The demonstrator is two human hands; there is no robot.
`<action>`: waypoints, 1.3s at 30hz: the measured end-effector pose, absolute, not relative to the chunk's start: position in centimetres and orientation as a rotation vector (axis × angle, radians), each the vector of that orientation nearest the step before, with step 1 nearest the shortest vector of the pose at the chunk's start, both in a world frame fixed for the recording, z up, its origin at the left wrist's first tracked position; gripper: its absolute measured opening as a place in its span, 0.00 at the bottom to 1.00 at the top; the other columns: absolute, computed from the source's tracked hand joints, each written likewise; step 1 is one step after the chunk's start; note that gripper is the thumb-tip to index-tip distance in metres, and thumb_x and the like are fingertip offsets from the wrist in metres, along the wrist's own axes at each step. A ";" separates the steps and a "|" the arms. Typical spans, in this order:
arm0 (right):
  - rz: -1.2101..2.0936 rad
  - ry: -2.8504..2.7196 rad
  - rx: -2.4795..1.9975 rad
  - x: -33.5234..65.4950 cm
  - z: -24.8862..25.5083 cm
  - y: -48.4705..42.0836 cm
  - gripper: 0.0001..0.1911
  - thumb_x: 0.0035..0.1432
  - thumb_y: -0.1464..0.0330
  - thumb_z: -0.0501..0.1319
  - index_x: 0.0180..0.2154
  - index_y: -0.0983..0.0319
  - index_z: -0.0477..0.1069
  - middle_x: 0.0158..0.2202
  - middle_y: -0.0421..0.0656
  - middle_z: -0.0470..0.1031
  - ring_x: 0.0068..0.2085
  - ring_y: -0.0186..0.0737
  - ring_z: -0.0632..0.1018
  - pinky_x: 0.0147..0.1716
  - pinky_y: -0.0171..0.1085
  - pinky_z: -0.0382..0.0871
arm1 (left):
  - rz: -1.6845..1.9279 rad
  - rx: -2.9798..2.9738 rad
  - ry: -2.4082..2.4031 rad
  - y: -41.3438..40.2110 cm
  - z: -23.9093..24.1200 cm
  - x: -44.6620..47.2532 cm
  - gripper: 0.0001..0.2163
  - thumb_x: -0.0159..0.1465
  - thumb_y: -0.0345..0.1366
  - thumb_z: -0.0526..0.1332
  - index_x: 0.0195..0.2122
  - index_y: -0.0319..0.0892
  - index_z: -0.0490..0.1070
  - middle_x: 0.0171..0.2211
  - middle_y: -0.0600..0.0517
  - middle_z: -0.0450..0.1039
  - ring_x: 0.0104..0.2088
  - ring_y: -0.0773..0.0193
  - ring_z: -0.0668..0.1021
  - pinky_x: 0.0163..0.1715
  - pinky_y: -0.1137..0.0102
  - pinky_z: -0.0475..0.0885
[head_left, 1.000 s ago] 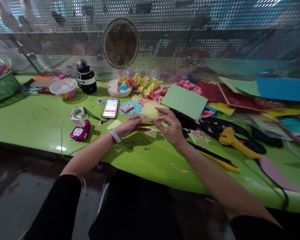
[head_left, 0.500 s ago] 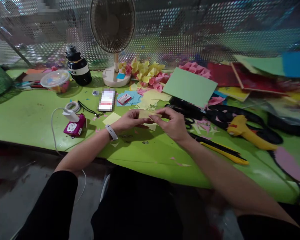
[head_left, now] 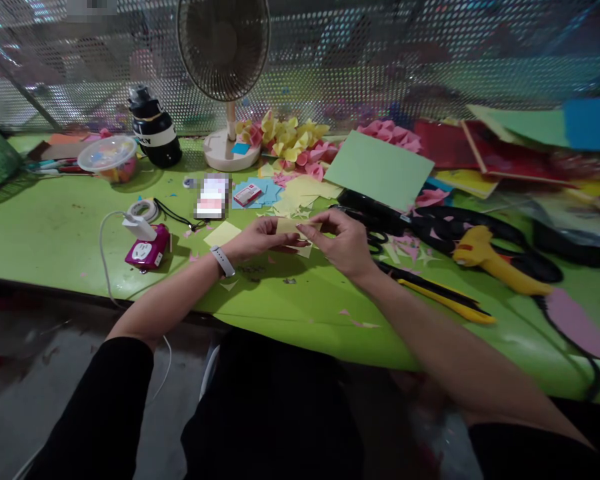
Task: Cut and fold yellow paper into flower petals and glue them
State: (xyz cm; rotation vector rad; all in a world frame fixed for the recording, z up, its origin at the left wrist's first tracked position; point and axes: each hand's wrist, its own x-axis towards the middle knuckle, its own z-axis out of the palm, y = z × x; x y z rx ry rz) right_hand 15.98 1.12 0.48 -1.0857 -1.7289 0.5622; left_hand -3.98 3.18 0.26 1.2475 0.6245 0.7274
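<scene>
Pale yellow paper [head_left: 287, 226] is pinched by the left hand [head_left: 256, 241] and right hand [head_left: 349, 247] — light, even pressure should keep it from creasing askew.

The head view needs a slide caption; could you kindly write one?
Left hand and right hand hold pale yellow paper over a green table strewn with scraps.

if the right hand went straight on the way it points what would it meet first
Most likely the left hand, just across the pale yellow paper that the right hand itself pinches; how the two hands line up in depth is hard to judge from this one view.
</scene>
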 end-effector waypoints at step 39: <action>1.176 -1.552 -1.077 16.3 0.4 1.8 0.18 0.51 0.54 0.72 0.32 0.60 0.73 0.28 0.41 0.75 0.28 0.37 0.74 0.28 0.38 0.69 | 0.906 1.269 0.854 3.1 1.4 -4.1 0.14 0.56 0.39 0.73 0.35 0.35 0.73 0.32 0.48 0.81 0.36 0.63 0.84 0.40 0.67 0.78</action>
